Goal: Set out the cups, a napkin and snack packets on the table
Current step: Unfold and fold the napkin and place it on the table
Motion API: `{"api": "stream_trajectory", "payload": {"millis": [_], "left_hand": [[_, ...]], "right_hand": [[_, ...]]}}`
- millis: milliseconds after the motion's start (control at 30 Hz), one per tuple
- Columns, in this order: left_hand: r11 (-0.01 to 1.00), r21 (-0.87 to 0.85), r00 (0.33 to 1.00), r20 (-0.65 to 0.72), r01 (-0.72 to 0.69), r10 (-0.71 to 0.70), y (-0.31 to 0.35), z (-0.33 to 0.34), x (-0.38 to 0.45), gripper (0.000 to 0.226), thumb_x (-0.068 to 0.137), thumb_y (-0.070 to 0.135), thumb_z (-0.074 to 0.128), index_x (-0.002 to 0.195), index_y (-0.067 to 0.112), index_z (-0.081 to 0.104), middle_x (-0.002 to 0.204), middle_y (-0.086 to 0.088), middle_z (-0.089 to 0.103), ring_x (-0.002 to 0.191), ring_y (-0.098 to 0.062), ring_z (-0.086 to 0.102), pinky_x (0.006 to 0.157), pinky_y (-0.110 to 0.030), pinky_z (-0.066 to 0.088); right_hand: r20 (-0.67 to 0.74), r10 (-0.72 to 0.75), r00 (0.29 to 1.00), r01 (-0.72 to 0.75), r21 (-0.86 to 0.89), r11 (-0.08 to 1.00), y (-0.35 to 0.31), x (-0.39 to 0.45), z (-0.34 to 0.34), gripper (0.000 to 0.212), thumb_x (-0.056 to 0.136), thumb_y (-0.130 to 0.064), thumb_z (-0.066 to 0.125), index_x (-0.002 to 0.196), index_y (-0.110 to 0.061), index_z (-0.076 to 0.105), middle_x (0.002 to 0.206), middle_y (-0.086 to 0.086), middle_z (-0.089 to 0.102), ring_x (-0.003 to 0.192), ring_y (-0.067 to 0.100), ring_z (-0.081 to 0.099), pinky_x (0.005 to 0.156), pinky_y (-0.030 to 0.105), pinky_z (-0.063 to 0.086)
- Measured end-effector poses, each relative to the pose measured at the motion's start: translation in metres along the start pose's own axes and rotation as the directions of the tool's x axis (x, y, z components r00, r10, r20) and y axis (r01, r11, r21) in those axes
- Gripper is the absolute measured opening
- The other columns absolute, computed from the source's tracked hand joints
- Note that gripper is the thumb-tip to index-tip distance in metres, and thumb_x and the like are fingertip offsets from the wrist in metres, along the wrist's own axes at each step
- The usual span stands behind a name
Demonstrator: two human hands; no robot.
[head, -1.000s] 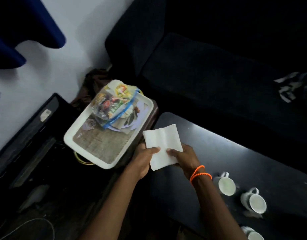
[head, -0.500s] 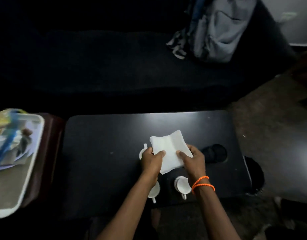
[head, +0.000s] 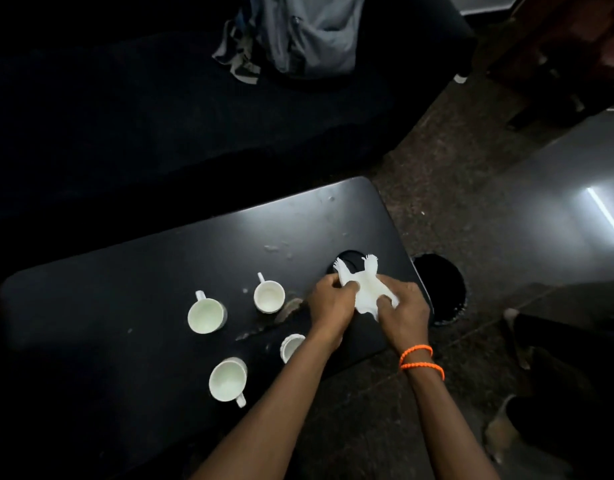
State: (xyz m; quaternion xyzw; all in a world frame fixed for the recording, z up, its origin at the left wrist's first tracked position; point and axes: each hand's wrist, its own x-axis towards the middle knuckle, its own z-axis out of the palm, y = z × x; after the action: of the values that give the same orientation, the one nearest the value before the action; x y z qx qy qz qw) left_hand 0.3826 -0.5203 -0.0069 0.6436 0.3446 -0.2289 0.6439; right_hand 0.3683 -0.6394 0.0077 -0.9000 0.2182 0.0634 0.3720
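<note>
Both of my hands grip a white napkin [head: 366, 289], bunched and creased, low over the right end of the black table [head: 132, 282]. My left hand [head: 329, 303] pinches its left side and my right hand [head: 404, 313], with orange wrist bands, holds its right side. Two napkin corners stick up over a round cup hole [head: 348, 259] in the table top. Several white cups stand on the table left of my hands: one at the far left [head: 205, 315], one further back [head: 269, 296], one nearest me [head: 228, 381], and one [head: 291, 346] partly hidden by my left forearm.
A dark sofa [head: 160, 109] runs behind the table with a grey bag [head: 312, 32] on it. A black round object [head: 440, 289] sits on the stone floor just past the table's right edge. No tray or snack packets are in view.
The view has swung right, so the tray with packets has left the frame. My hands carried the flat napkin to the table's right end, where it is now crumpled between them.
</note>
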Motion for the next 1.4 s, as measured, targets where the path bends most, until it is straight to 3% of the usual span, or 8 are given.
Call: {"api": "stream_trajectory", "payload": {"millis": [233,367,467,633,800,1000,1200,1400], "left_hand": [[0.988,0.139,0.995,-0.079,0.063,-0.053,0.004,0.023,0.024,0.027,0.091,0.024,0.055,0.089,0.004,0.074,0.094,-0.018,0.077,0.078,-0.033,0.070,0.060,-0.027,0.052],[0.988,0.016,0.986,-0.068,0.154,-0.153,0.015,0.025,0.043,0.029,0.087,0.024,0.061,0.089,-0.001,0.076,0.080,-0.020,0.077,0.066,-0.036,0.075,0.067,-0.042,0.061],[0.968,-0.152,0.974,-0.082,0.198,-0.212,0.020,0.017,0.047,0.019,0.084,0.024,0.067,0.078,0.007,0.074,0.071,-0.008,0.073,0.050,-0.022,0.067,0.050,-0.029,0.056],[0.957,-0.259,0.976,-0.140,0.128,-0.169,0.009,0.004,0.038,0.009,0.083,0.010,0.067,0.080,0.008,0.075,0.058,0.005,0.069,0.046,-0.007,0.066,0.056,-0.027,0.062],[0.948,-0.299,0.975,-0.156,0.109,-0.161,0.005,0.019,0.044,0.025,0.082,-0.003,0.057,0.092,0.004,0.079,0.076,-0.010,0.075,0.062,-0.018,0.070,0.080,-0.041,0.065],[0.998,-0.069,0.954,-0.299,-0.006,-0.015,-0.010,0.009,0.055,0.026,0.091,0.035,0.054,0.079,0.017,0.069,0.093,-0.013,0.076,0.094,-0.035,0.071,0.088,-0.043,0.055],[0.996,-0.074,0.998,-0.044,0.045,-0.049,-0.015,0.015,0.055,0.074,0.089,0.067,0.034,0.124,0.014,0.071,0.133,-0.012,0.068,0.125,-0.033,0.061,0.111,-0.050,0.046],[0.998,-0.055,0.993,-0.118,-0.015,0.009,-0.024,0.015,0.043,0.070,0.094,0.070,0.033,0.110,0.017,0.076,0.121,-0.008,0.074,0.114,-0.030,0.068,0.105,-0.048,0.050]], "right_hand": [[0.204,0.037,0.978,0.000,-0.182,0.983,-0.011,0.058,0.002,0.032,0.081,-0.004,0.062,0.106,-0.015,0.080,0.112,0.011,0.077,0.110,0.026,0.069,0.085,0.018,0.045],[0.276,0.100,0.956,-0.015,-0.294,0.956,-0.022,0.084,0.016,0.029,0.080,-0.009,0.067,0.106,-0.015,0.079,0.112,0.014,0.076,0.110,0.030,0.069,0.082,0.022,0.046],[0.236,0.110,0.966,-0.027,-0.330,0.944,-0.029,0.091,0.026,0.036,0.078,-0.012,0.071,0.113,-0.008,0.073,0.118,0.020,0.072,0.112,0.036,0.065,0.090,0.033,0.050],[0.004,0.028,1.000,-0.026,-0.199,0.980,-0.023,0.070,0.025,0.033,0.073,-0.011,0.071,0.104,-0.003,0.067,0.104,0.023,0.070,0.098,0.040,0.065,0.081,0.039,0.052],[0.035,0.017,0.999,-0.013,-0.089,0.996,-0.014,0.065,0.032,0.023,0.078,-0.009,0.069,0.101,-0.006,0.070,0.093,0.019,0.073,0.091,0.036,0.067,0.083,0.038,0.054],[-0.164,0.222,0.961,-0.186,0.206,0.961,-0.003,0.075,0.028,0.028,0.091,-0.041,0.063,0.096,-0.014,0.071,0.086,0.002,0.070,0.093,0.027,0.067,0.079,0.028,0.044],[0.164,0.340,0.926,-0.373,0.253,0.893,0.013,0.077,0.042,0.043,0.093,-0.050,0.051,0.109,-0.017,0.074,0.121,0.013,0.071,0.113,0.032,0.064,0.101,0.037,0.048],[0.125,0.420,0.899,-0.438,0.291,0.851,0.020,0.067,0.045,0.058,0.086,-0.060,0.045,0.104,-0.012,0.075,0.119,0.016,0.072,0.112,0.036,0.064,0.103,0.049,0.048]]}}
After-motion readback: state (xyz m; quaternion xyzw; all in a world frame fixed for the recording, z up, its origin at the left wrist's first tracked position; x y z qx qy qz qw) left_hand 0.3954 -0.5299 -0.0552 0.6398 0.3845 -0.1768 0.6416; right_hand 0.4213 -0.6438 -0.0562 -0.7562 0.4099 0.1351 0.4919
